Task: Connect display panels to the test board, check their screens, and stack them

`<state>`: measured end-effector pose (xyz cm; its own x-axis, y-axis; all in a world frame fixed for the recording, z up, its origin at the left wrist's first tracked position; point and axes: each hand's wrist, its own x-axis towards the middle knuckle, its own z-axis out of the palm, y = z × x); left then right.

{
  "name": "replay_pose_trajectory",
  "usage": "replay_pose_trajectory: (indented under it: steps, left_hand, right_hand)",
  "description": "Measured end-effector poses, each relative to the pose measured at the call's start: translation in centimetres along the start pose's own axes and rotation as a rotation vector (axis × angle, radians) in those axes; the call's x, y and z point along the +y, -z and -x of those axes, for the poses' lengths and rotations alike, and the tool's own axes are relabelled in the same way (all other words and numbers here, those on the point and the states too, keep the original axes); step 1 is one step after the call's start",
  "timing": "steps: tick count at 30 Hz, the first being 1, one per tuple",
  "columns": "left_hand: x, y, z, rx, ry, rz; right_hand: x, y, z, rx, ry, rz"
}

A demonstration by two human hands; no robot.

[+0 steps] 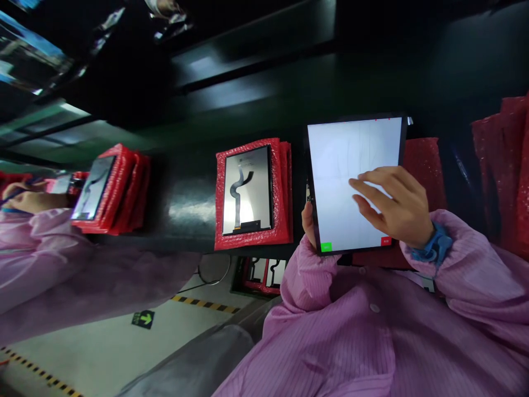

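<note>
A lit tablet-sized display [334,160] shows a white screen with a green box at its lower left and a red one at its lower right. My left hand [308,223] grips its left edge, thumb showing and the other fingers hidden behind it. Over the right half of the screen is my right hand [390,204], fingers stretched and apart, holding nothing. Whether its fingertips touch the glass I cannot tell. Left of the display lies an LCD panel [258,190], its silver back and a curved flex cable facing up, on a stack of red bubble-wrap sleeves [283,220].
More red sleeves [425,165] lie right of the display, with another pile [498,165] at the far right. A co-worker's hand [35,198] is at the far left, near stacked sleeves [130,193] topped by a panel. Below the bench, a tray [237,281] holds panels.
</note>
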<state>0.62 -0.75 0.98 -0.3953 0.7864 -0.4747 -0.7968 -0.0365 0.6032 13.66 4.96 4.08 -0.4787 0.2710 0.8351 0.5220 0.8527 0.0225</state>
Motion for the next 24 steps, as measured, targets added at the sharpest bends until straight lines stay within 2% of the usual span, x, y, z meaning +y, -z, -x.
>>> replay_pose_trajectory:
  steps: [4,7,11,14,18,21,24]
  left_hand:
    - [-0.2,0.6,-0.3,-0.109,-0.016,0.106]
    - [-0.3,1.2,-0.6,-0.159,0.006,0.063]
    - [-0.3,1.6,-1.0,-0.100,-0.069,0.017]
    - [-0.1,1.7,-1.2,-0.047,-0.115,-0.118]
    - [0.1,1.8,-1.2,-0.079,-0.101,-0.215]
    - [0.0,2.1,-1.3,-0.122,-0.079,-0.224]
    - [-0.3,2.7,-1.6,-0.224,-0.047,-0.184]
  right_hand:
    - [1.3,0.9,0.3,0.173,-0.104,0.008]
    - [2.0,1.0,1.1,0.182,-0.093,0.020]
    - [1.6,0.5,1.5,0.022,-0.076,0.013]
    - [0.9,0.1,1.2,-0.147,-0.141,0.000]
    - [0.2,-0.2,1.0,-0.312,-0.266,-0.087]
    - [0.2,-0.1,1.3,-0.350,-0.321,-0.082]
    - [0.6,0.0,1.4,-0.326,-0.334,-0.088]
